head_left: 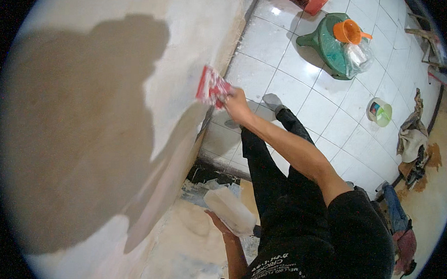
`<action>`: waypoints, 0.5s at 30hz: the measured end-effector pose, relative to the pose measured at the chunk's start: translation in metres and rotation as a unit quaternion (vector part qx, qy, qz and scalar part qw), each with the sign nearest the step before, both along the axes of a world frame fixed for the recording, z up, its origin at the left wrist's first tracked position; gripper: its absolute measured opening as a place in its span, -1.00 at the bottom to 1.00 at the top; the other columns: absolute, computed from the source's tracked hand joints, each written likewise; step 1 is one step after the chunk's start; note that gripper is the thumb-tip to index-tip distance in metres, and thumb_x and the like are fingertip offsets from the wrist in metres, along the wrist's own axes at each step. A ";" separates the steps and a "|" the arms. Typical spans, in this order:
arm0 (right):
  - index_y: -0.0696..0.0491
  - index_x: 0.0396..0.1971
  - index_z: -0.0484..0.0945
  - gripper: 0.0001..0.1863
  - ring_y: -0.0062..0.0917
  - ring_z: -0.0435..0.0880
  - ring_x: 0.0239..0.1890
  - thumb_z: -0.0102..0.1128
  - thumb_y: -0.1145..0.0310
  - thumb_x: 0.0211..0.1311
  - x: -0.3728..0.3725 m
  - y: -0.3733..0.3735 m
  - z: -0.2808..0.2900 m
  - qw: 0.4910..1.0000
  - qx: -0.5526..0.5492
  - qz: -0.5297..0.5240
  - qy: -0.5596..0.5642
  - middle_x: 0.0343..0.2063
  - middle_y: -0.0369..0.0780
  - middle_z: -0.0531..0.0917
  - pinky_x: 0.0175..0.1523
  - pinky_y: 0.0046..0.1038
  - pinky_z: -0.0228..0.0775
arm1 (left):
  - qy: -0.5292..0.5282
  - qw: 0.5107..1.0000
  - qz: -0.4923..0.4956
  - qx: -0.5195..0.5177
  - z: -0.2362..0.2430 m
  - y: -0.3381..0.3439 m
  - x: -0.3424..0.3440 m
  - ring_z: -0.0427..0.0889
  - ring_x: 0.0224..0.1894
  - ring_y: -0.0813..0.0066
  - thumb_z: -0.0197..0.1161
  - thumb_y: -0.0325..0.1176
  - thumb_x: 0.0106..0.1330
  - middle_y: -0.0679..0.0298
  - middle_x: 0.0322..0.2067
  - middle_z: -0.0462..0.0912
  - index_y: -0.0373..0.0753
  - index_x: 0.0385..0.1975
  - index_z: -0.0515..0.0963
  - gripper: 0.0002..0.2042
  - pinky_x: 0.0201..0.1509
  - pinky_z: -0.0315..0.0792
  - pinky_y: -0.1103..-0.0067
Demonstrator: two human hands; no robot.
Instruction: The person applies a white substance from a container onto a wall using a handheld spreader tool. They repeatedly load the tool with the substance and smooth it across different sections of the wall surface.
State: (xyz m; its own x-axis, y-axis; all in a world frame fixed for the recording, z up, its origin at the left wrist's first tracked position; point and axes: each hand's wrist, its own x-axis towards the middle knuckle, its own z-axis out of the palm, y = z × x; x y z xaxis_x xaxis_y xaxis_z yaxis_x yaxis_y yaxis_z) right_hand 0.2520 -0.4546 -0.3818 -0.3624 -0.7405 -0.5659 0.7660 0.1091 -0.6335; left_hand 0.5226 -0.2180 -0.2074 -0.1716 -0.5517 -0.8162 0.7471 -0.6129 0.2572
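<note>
The person wore a black short-sleeved shirt with white lettering printed on it, black trousers, and a grey sock on one foot. Both forearms were bare, without watch or gloves.

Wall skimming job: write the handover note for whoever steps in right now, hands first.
Right hand: grips a red scraper, blade pressed on the wall low, near the tiled floor.
Left hand: palm up, holds a white putty-coated board at hip level.
Done: the wall around the scraper looks coated white.
Left: a large brownish, darker patch further along the wall.
Nearby: green basin with an orange scoop.
</note>
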 end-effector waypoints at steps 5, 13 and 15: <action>0.24 -0.37 0.60 -0.83 -0.62 0.48 -0.55 0.02 0.61 0.10 -0.001 0.003 -0.052 0.973 0.206 -0.102 0.033 -0.54 -0.25 0.59 -0.52 -0.50 0.29 | -0.194 0.975 -0.109 0.000 0.005 -0.032 -0.015 0.28 0.27 0.04 -0.03 0.42 0.18 0.11 0.31 0.21 -0.12 0.35 0.09 -0.12 0.29 0.29 0.13; 0.24 -0.36 0.56 -0.85 -0.65 0.43 -0.54 0.06 0.55 0.07 0.021 -0.057 -0.030 0.970 0.174 0.005 0.169 -0.59 -0.36 0.49 -0.47 -0.52 0.29 | -0.218 0.959 -0.161 -0.081 0.022 -0.053 -0.030 0.23 0.30 0.06 -0.13 0.37 0.27 0.14 0.33 0.17 -0.08 0.37 0.06 -0.20 0.34 0.20 0.15; 0.22 -0.30 0.55 -0.84 -0.65 0.45 -0.53 0.08 0.54 0.11 0.035 -0.014 -0.016 0.994 0.044 -0.002 0.102 -0.55 -0.37 0.51 -0.47 -0.53 0.32 | -0.224 0.959 -0.164 -0.048 0.020 -0.059 -0.043 0.31 0.25 0.00 -0.10 0.44 0.19 0.10 0.29 0.23 -0.07 0.36 0.08 -0.13 0.29 0.28 0.09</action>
